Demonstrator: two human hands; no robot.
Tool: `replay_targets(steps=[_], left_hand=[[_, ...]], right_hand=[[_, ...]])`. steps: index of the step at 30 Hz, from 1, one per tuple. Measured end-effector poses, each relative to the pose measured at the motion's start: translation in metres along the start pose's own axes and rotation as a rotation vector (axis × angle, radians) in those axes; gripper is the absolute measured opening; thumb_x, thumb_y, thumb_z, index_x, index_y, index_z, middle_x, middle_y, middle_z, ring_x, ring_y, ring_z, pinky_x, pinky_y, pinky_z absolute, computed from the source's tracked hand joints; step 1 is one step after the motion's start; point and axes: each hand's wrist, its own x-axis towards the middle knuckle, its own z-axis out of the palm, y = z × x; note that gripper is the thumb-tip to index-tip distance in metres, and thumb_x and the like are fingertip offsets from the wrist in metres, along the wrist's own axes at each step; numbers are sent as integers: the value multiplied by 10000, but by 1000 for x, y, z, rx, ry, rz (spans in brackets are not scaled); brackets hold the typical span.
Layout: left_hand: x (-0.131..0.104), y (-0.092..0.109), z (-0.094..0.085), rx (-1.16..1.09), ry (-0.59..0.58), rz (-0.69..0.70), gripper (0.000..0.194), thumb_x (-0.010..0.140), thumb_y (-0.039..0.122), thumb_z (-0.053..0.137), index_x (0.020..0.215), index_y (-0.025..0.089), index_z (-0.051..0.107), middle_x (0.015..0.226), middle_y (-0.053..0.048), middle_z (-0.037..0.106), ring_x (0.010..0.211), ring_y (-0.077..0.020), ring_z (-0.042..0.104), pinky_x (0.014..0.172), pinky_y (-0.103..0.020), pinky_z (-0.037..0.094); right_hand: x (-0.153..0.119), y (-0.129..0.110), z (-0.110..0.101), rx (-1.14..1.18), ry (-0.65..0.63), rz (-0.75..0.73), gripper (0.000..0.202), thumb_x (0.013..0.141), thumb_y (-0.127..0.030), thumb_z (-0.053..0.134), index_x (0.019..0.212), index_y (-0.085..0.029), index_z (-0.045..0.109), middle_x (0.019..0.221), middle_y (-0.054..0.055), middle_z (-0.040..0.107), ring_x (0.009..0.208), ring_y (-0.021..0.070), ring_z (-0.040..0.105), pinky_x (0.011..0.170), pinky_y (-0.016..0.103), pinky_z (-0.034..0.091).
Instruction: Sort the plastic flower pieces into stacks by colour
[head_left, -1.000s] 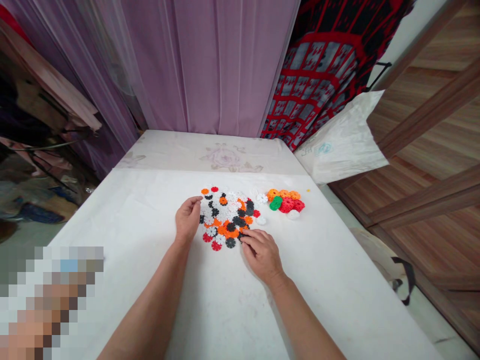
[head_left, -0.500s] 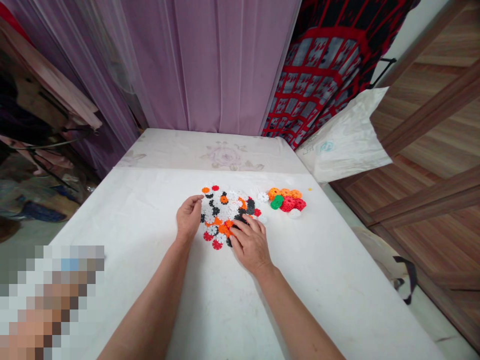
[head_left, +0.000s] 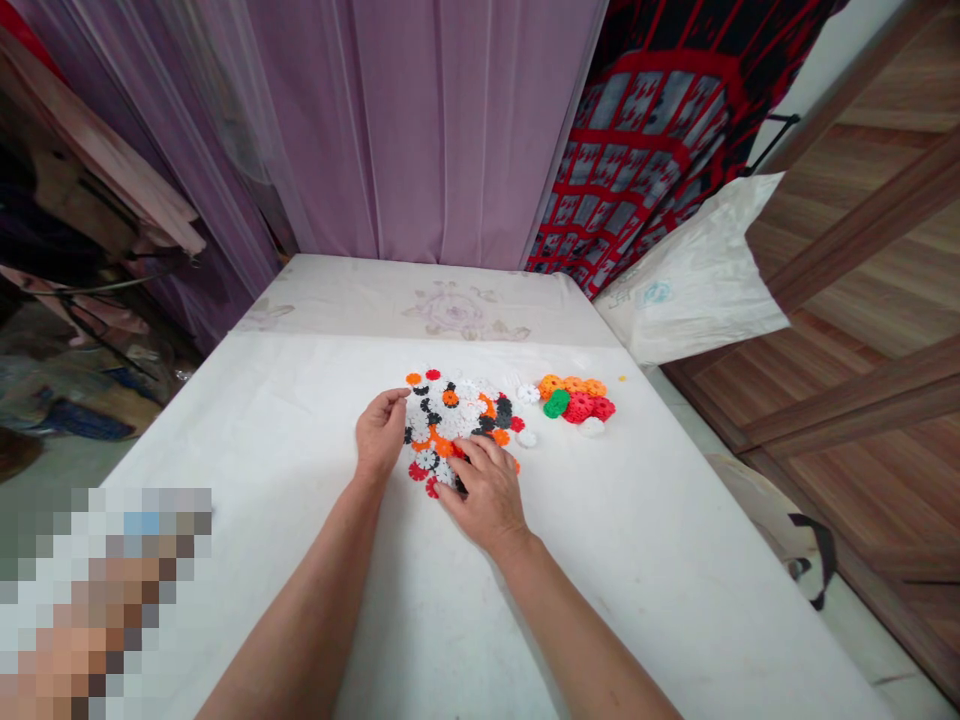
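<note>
A loose pile of small notched plastic discs, in white, black, orange and red, lies on the white-covered table. At the pile's left edge is my left hand, its thumb and fingertips pinched together. Whether a disc sits in that pinch I cannot make out. My right hand rests palm down over the near right part of the pile, with fingers spread and touching discs. Some discs under its fingers are hidden. A red disc shows just beside the right thumb.
To the right of the pile sit grouped orange discs, red discs, a green disc piece and white discs. A white bag stands against the table's right edge. A purple curtain hangs behind the table.
My right hand has slid a little left and toward me over the pile, uncovering black and orange discs at its right side. My left hand has stayed nearly still.
</note>
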Motion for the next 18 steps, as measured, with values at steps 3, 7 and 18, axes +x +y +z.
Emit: replay_targets(steps=[3, 7, 18], left_hand=[[0, -2, 0, -9, -6, 2, 276, 784, 375, 573, 946, 208, 722, 715, -10, 671, 764, -184, 636, 671, -270, 483], [1, -4, 0, -15, -7, 5, 272, 791, 371, 575, 952, 208, 722, 723, -15, 676, 784, -190, 645, 673, -270, 489], [0, 0, -1, 11, -6, 3, 267, 786, 370, 569, 938, 213, 722, 716, -12, 672, 769, -188, 637, 679, -274, 482]], right_hand=[[1, 0, 4, 11, 10, 6, 248, 794, -328, 716, 1035, -271, 719, 1220, 60, 663, 1173, 288, 506, 992, 462, 407], [0, 1, 6, 27, 31, 2, 236, 793, -312, 719, 1025, -265, 712, 1213, 51, 678, 1169, 281, 516, 996, 457, 410], [-1, 0, -1, 89, 125, -19, 231, 842, -231, 610, 1058, -244, 691, 991, 48, 733, 929, 219, 612, 892, 388, 476]])
